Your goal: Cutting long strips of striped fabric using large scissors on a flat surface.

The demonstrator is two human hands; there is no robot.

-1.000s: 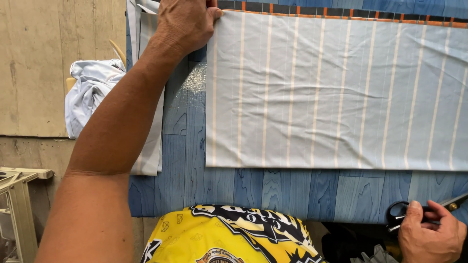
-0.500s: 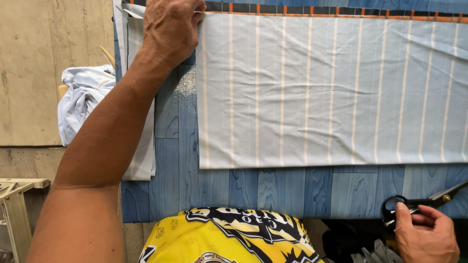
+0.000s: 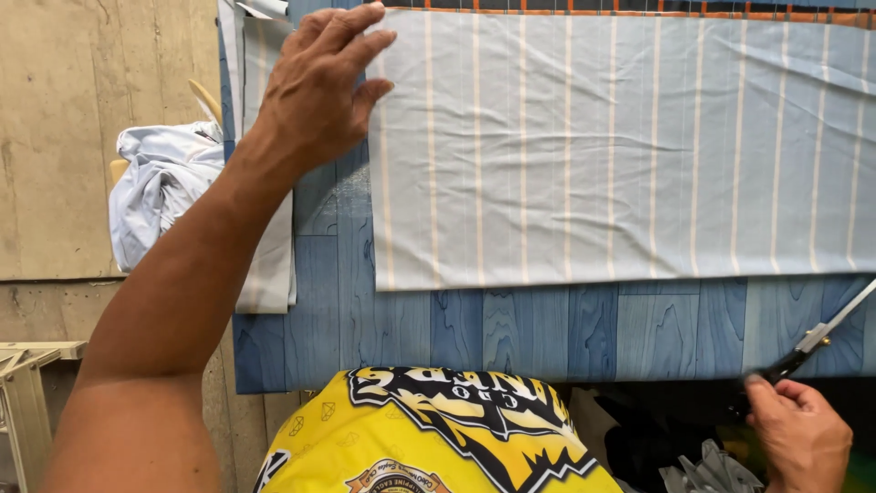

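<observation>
Your left hand point(image 3: 319, 91) reaches up to about 11 o'clock in the view, fingers point(image 3: 356, 41) spread and released, flat over the upper left corner of the striped cloth point(image 3: 620, 146); the fingertips touch or hover just at the cloth's left edge, and you cannot tell which. Nothing is gripped in that hand.

The striped cloth lies flat on the blue wood-grain counter point(image 3: 511, 329). Its long axis runs from 9 o'clock to 3 o'clock, and its pale stripes cross that, pointing from 12 to 6. The left short edge faces 9 o'clock, and the right end runs out of the picture. Along its far edge, at 12 o'clock, a dark strip with an orange line point(image 3: 639, 9) shows.

Your right hand point(image 3: 798, 438) sits at about 4 o'clock, off the counter's near edge, fingers clenched around the dark handles of the scissors point(image 3: 808, 342). The blades point up towards 1 o'clock, tilted, their tip crossing the counter's near right part, apart from the cloth.

At 9 o'clock a crumpled pale bundle point(image 3: 160, 183) lies beside the counter, and a folded pale strip point(image 3: 269, 265) hangs over the counter's left edge. No container is in view.
</observation>
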